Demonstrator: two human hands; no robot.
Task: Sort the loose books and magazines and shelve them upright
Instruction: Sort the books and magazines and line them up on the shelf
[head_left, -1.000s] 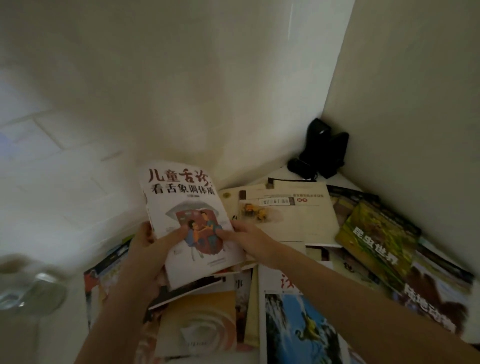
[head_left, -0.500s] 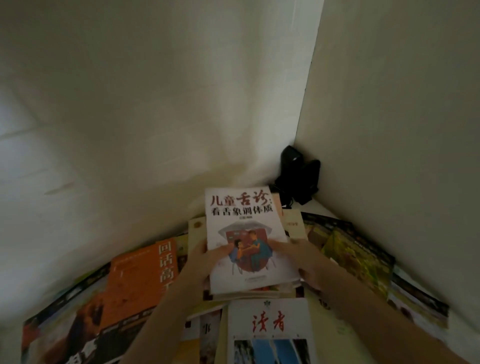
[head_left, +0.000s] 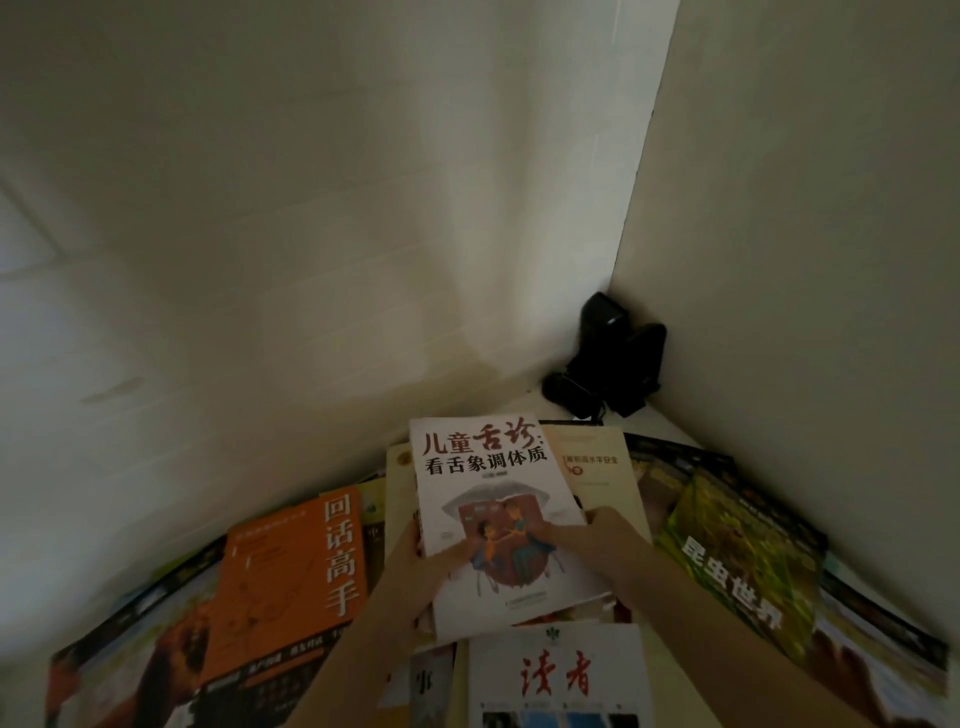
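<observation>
A white book (head_left: 493, 499) with red and black Chinese lettering and a drawing on its cover is held in both hands above a spread of loose books. My left hand (head_left: 415, 566) grips its left edge, thumb on the cover. My right hand (head_left: 602, 535) grips its right edge. Around it lie an orange book (head_left: 291, 577) on the left, a cream book (head_left: 602, 467) behind, a green insect magazine (head_left: 737, 561) on the right and a white magazine (head_left: 556, 675) with red characters in front.
The books lie in a corner where two pale walls meet. A black device (head_left: 608, 358) with a cable sits in that corner behind the pile. More magazines (head_left: 124, 670) fan out at the lower left and the lower right (head_left: 883, 654).
The white book, held in both hands, has shifted from the left of the pile to its middle; the view swung left, showing the orange book.
</observation>
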